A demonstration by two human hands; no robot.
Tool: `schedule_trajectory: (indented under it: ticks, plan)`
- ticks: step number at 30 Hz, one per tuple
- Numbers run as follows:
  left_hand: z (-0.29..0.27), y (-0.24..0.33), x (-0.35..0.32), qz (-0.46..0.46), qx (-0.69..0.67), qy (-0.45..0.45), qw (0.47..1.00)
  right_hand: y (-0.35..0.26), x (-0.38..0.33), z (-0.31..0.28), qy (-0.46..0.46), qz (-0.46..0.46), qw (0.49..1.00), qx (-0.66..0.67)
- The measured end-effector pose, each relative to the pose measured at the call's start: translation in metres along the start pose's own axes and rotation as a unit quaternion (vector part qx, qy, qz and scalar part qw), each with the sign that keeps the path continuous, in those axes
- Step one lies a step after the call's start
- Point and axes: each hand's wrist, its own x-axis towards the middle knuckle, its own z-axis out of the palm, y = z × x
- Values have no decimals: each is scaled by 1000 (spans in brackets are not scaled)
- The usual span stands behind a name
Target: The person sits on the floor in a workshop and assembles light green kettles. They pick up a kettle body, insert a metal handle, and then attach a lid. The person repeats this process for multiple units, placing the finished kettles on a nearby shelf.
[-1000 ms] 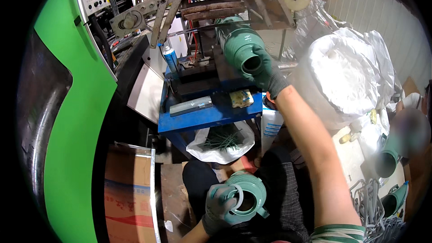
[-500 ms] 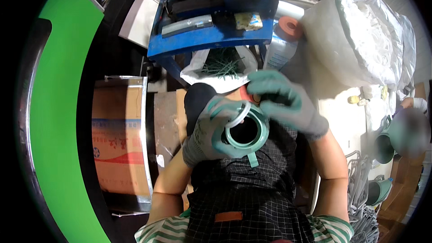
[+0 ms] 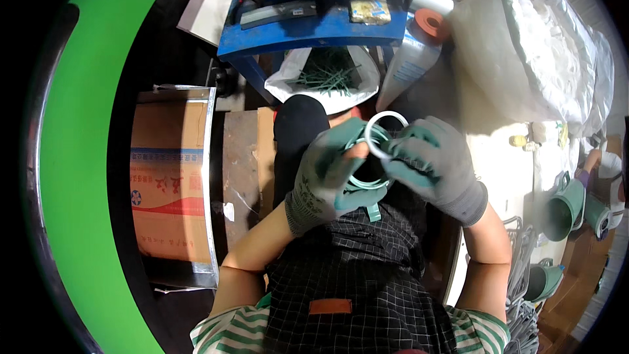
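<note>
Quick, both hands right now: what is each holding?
Left hand: closed on the green plastic part.
Right hand: closed, pinching the white ring against that part.

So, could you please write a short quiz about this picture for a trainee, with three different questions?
1. True or false: both hands wear grey gloves with green palms.
2. Which hand pinches the thin white ring? A) left B) right
3. Fill in: the white bag of green sticks hangs under the blue ____.

Key: 1 true: left hand, right hand. 2 B; the left hand holds the round green plastic part. 3 table.
</note>
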Motion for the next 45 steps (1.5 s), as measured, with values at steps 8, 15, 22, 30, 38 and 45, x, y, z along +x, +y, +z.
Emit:
schedule_trajectory:
  ticks: [8,15,22,30,38,45]
  plan:
    - [-17,-2,-8,34,171,-17,985,-6,-4,22,-20,-112,989,-95]
    - [-22,5,-14,14,256,-87,963,-14,-10,34,-94,-83,985,-121]
    - [-34,46,9,-86,344,-124,927,-16,-17,61,-36,-77,991,-101]
    - [-28,47,52,37,400,-147,904,-18,-45,58,18,142,989,42]
    - [-14,42,39,-26,458,-118,881,6,-44,102,166,-90,976,-104]
    - [-24,29,34,-139,287,-146,936,-6,-38,123,148,-58,982,-106]
